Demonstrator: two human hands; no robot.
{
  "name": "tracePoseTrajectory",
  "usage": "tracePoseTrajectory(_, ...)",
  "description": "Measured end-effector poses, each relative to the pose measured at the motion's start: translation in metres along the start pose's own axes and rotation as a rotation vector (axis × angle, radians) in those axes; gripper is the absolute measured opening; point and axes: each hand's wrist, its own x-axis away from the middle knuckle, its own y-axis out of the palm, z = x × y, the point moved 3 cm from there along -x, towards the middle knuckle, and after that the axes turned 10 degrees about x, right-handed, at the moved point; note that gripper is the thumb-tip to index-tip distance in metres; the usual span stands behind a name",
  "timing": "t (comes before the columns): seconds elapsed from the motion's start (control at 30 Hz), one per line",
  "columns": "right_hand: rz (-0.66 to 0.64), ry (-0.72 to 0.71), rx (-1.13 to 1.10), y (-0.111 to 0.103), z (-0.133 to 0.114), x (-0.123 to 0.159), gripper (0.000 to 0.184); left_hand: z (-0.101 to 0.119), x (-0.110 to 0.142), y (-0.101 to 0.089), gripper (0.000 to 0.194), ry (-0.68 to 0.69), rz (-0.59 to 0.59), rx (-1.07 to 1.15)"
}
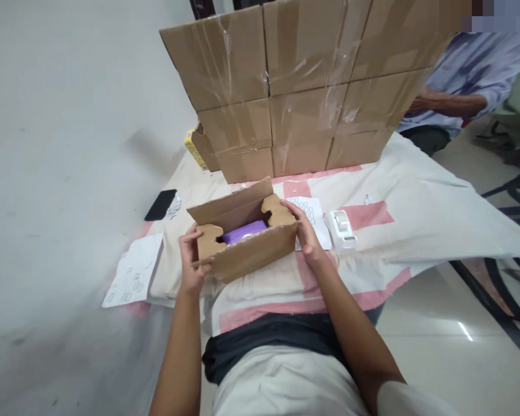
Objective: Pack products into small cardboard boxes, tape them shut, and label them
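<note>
Between my hands is a small brown cardboard box (253, 254) with its top flaps up. A purple item (245, 232) lies inside; the box walls hide most of it, so its kind is unclear. My left hand (192, 259) grips the left end of the box, fingers around the side flap. At the opposite end, my right hand (305, 234) holds the right side, its fingers along the edge by the notched flap. Just right of that hand, a white tape dispenser (340, 230) sits beside a sheet of paper (316, 222) printed with small boxes.
Several taped cardboard boxes (307, 92) form a stacked wall at the back of the cloth-covered table (420, 202). A black phone-like object (160, 205), a marked paper sheet (134, 271) and a yellow box (194, 149) lie to the left. Another person (476, 86) sits behind at right.
</note>
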Motion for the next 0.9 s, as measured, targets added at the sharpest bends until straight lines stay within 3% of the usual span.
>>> tracePoseTrajectory(0.13,0.111,0.020,0.018,0.008,0.005,0.007,0.106,0.016,-0.015,0.006,0.083,-0.008,0.049,0.063)
tracePoseTrajectory(0.3,0.080,-0.008,0.229,0.017,0.001,0.008,0.087,0.020,-0.020,0.010,0.097,-0.152,0.051,0.186)
tracePoseTrajectory(0.5,-0.009,-0.004,0.265,0.032,-0.003,0.011,0.084,0.014,-0.023,0.007,0.063,-0.101,0.269,0.097)
tracePoseTrajectory(0.8,-0.035,0.094,0.472,0.037,0.005,0.007,0.088,-0.010,-0.075,0.002,0.027,-0.005,0.171,0.046)
tracePoseTrajectory(0.9,-0.066,0.108,0.495,0.038,0.014,0.005,0.087,-0.023,-0.096,-0.001,0.031,0.070,0.169,-0.009)
